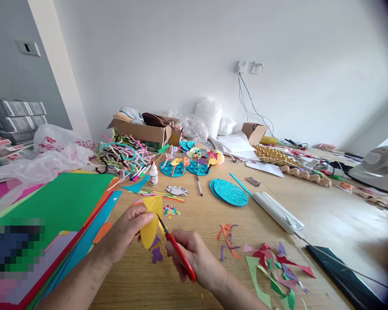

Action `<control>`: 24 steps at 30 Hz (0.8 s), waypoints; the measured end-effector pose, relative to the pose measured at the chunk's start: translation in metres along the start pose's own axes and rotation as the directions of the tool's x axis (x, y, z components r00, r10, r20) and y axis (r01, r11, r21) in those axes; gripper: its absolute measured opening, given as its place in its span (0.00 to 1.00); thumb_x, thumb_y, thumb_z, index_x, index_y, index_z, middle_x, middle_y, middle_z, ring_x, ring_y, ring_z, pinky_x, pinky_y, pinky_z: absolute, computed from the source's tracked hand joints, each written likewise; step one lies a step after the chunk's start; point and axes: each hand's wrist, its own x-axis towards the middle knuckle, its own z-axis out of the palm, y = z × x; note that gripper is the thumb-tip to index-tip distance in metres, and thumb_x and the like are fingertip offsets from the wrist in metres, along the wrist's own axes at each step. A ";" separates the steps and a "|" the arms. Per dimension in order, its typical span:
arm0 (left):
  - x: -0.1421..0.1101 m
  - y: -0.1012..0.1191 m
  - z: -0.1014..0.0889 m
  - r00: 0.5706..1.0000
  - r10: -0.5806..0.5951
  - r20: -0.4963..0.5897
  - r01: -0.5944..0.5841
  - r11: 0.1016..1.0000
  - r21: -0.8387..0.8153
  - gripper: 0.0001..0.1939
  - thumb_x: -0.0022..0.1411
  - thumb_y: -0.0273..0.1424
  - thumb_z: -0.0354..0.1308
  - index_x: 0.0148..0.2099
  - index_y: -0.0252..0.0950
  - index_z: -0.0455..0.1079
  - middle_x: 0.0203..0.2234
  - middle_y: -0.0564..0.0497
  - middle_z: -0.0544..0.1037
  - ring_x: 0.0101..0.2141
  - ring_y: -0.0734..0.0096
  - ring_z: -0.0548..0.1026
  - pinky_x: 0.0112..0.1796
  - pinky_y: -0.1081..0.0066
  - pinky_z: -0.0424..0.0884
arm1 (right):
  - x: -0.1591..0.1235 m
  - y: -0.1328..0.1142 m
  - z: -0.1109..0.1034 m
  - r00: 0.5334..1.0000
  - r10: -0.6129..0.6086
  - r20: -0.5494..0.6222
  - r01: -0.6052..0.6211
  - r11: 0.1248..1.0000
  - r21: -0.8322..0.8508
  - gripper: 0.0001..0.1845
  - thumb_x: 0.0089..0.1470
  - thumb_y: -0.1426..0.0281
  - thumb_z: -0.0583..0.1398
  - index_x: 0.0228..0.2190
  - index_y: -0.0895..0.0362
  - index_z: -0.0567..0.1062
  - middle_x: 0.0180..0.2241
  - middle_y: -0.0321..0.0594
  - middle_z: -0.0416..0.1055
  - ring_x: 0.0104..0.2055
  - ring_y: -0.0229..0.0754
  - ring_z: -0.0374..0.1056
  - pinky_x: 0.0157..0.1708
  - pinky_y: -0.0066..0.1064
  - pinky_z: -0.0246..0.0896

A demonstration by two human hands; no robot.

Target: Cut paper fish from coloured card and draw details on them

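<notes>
**Yellow paper [150,230] being held to the scissors [177,247], right in front of the glue bottle [153,175]**

So the yellow paper, with a thin outline showing on it, is being held up just in front of the glue bottle. It's being pinched by the left hand [129,226], thumb on top, grip pretty narrow. The red-handled scissors are being gripped by the right hand [192,254], fingers curled round the handles, and the blades are being set against the paper's right edge. How deep it's being cut can't really be told. A purple piece [157,256] is being partly covered by the paper's lower end; whether that's being held too can't be told either.

As for the rest, going by the glue bottle: it's being flanked on the left by a tangle of pipe cleaners [126,153]. Behind it to the right, little fish are being held up on blue bases [173,168]. Near it, right and slightly in front, a grey fish cutout [177,190] is being displayed on the table [200,215]. Farther right, one blue oval is being mostly hidden by another blue oval [231,192]. Well off to its right and front, the wood is being covered by colored paper scraps [289,283].
</notes>
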 end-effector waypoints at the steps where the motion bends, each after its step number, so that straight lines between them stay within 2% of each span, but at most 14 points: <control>1: 0.000 0.000 0.000 1.000 0.006 -0.002 -0.006 1.000 0.003 0.16 0.54 0.41 0.57 0.22 0.37 0.62 0.15 0.59 0.66 0.19 0.76 0.61 0.21 0.75 0.55 | 0.000 0.000 0.000 1.000 0.002 0.002 -0.002 1.000 -0.002 0.17 0.56 0.59 0.55 0.23 0.58 0.67 0.10 0.26 0.58 0.10 0.29 0.53 0.09 0.18 0.42; 7: -0.001 -0.001 0.000 0.999 -0.013 0.045 0.013 1.000 0.008 0.15 0.56 0.41 0.56 0.24 0.36 0.64 0.17 0.57 0.68 0.21 0.74 0.64 0.23 0.74 0.57 | 0.000 0.000 0.000 1.000 -0.002 0.017 0.002 1.000 0.003 0.19 0.56 0.55 0.54 0.25 0.59 0.68 0.11 0.27 0.59 0.11 0.29 0.53 0.11 0.18 0.43; 14: -0.001 -0.001 0.001 1.000 -0.018 0.004 0.018 1.000 -0.024 0.15 0.54 0.41 0.57 0.23 0.37 0.62 0.17 0.58 0.65 0.21 0.75 0.60 0.23 0.75 0.57 | 0.000 0.004 -0.001 1.000 -0.013 0.018 0.012 1.000 0.008 0.19 0.57 0.56 0.54 0.25 0.58 0.67 0.11 0.27 0.59 0.11 0.28 0.53 0.11 0.18 0.44; 24: -0.001 0.001 0.000 1.000 0.031 0.004 -0.032 0.998 0.052 0.15 0.56 0.41 0.55 0.23 0.37 0.62 0.17 0.58 0.64 0.20 0.75 0.59 0.22 0.74 0.56 | -0.001 0.001 -0.001 1.000 -0.008 0.011 0.008 1.000 0.001 0.19 0.56 0.57 0.55 0.23 0.59 0.68 0.11 0.27 0.58 0.11 0.28 0.53 0.10 0.18 0.43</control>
